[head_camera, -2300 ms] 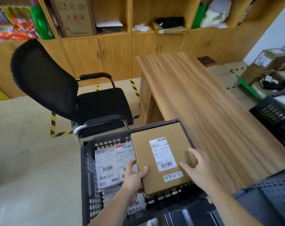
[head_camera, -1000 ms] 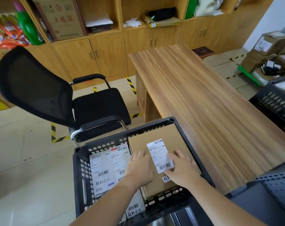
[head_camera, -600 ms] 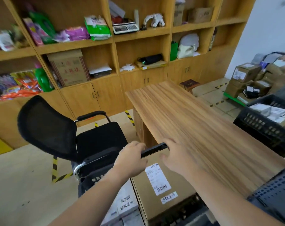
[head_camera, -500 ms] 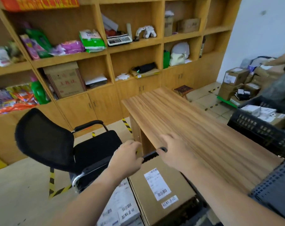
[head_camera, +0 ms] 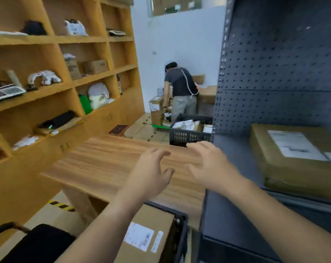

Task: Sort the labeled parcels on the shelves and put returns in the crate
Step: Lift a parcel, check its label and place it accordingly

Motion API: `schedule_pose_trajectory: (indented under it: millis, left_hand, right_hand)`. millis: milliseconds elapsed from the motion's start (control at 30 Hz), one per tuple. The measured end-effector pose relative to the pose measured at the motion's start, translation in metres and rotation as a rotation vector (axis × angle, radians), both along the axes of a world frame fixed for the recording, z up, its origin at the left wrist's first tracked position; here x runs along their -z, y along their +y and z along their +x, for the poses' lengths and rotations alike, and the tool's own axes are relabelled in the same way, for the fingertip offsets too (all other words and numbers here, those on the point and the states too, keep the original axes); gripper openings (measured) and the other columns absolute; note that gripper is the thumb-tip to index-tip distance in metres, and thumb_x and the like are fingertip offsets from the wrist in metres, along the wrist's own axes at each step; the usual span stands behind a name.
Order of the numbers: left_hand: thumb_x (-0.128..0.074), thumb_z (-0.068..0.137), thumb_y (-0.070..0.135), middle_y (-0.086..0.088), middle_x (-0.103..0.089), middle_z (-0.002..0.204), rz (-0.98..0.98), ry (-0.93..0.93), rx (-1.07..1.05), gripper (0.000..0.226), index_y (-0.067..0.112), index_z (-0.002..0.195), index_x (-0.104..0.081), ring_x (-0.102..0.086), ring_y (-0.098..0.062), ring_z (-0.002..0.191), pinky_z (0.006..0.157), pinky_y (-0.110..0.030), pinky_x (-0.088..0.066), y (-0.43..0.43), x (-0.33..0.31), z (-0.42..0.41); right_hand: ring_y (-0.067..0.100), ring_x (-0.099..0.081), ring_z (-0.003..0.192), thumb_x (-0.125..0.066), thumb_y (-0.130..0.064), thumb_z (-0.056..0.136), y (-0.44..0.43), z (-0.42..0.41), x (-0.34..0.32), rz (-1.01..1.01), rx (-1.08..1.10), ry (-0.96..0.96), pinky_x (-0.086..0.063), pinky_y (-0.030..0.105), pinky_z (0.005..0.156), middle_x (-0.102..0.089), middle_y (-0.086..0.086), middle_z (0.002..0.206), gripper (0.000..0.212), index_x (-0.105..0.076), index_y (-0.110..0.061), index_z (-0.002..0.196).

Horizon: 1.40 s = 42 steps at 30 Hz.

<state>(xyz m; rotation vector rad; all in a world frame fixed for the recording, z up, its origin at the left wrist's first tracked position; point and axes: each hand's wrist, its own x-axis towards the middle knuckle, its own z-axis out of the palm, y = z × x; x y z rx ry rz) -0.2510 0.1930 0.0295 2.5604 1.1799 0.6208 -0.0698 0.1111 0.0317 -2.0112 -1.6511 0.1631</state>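
Note:
My left hand (head_camera: 151,173) and my right hand (head_camera: 210,166) hang in the air over the wooden desk (head_camera: 107,164), fingers loosely spread, holding nothing. Below them, at the bottom edge, a brown labeled parcel (head_camera: 147,238) lies in the black crate (head_camera: 181,234). To the right, a large brown parcel (head_camera: 293,158) with a white label lies on a dark metal shelf (head_camera: 234,160) backed by a perforated panel. My right hand is left of that parcel and not touching it.
Wooden wall shelves (head_camera: 56,82) with assorted goods fill the left. A black chair (head_camera: 34,243) is at the bottom left. A second black crate (head_camera: 189,133) with parcels stands beyond the desk. A person (head_camera: 179,92) bends over boxes at the back wall.
Both hands have let go of the parcel laid in the crate and risen above the desk. The view has swung up and to the right, bringing in the metal shelf and its parcel.

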Motion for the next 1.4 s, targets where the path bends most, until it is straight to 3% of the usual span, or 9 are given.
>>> schedule_pose_trajectory:
  millis: [100,300,467,700,1067,1400]
  left_hand:
    - [-0.069,0.093,0.035,0.010,-0.054,0.137,0.014,-0.057,0.220,0.047,0.027,0.137,-0.058,-0.049,-0.010,0.131,0.100,-0.016,-0.033,-0.027,-0.011,0.066]
    - [-0.064,0.096,0.039,0.010,-0.049,0.145,0.035,-0.072,0.610,0.048,0.032,0.142,-0.052,-0.045,-0.016,0.135,0.110,-0.040,-0.043,-0.118,-0.039,0.194]
    - [-0.068,0.093,0.037,0.006,-0.054,0.135,0.008,-0.111,0.916,0.044,0.027,0.135,-0.060,-0.053,-0.016,0.123,0.104,-0.033,-0.045,-0.224,-0.054,0.287]
    - [-0.068,0.093,0.039,0.006,-0.054,0.136,0.016,-0.138,1.246,0.042,0.029,0.133,-0.059,-0.054,-0.018,0.125,0.104,-0.041,-0.048,-0.410,-0.072,0.366]
    - [-0.066,0.095,0.039,0.014,-0.051,0.141,0.006,-0.162,1.563,0.048,0.033,0.141,-0.054,-0.054,-0.012,0.125,0.104,-0.041,-0.051,-0.661,-0.074,0.435]
    - [-0.066,0.095,0.042,0.017,-0.048,0.144,0.009,-0.130,1.727,0.048,0.036,0.141,-0.052,-0.056,-0.010,0.123,0.102,-0.033,-0.050,-0.790,-0.065,0.537]
  right_hand:
    - [0.014,-0.039,0.142,-0.065,-0.043,0.096,-0.065,0.046,-0.009,0.045,0.196,0.001,-0.037,0.036,0.117,-0.040,-0.012,0.154,0.061,-0.042,-0.035,0.152]
    - [0.016,-0.045,0.138,-0.071,-0.035,0.091,-0.219,0.118,-0.028,0.113,0.648,-0.030,-0.038,0.032,0.114,-0.045,-0.007,0.152,0.061,-0.050,-0.033,0.147]
    - [0.018,-0.049,0.135,-0.074,-0.036,0.088,-0.354,0.150,-0.044,0.133,0.974,-0.121,-0.039,0.032,0.114,-0.054,-0.002,0.147,0.062,-0.054,-0.026,0.146]
    - [0.014,-0.046,0.137,-0.069,-0.045,0.092,-0.553,0.149,-0.060,0.068,1.352,-0.159,-0.042,0.036,0.114,-0.049,-0.011,0.150,0.062,-0.047,-0.034,0.149]
    - [0.013,-0.043,0.141,-0.066,-0.046,0.093,-0.780,0.141,-0.063,0.029,1.717,-0.175,-0.041,0.037,0.116,-0.044,-0.012,0.154,0.062,-0.044,-0.036,0.151]
    - [0.013,-0.042,0.141,-0.067,-0.047,0.094,-0.893,0.204,-0.056,0.012,1.880,-0.098,-0.041,0.036,0.116,-0.040,-0.014,0.155,0.065,-0.040,-0.037,0.153]
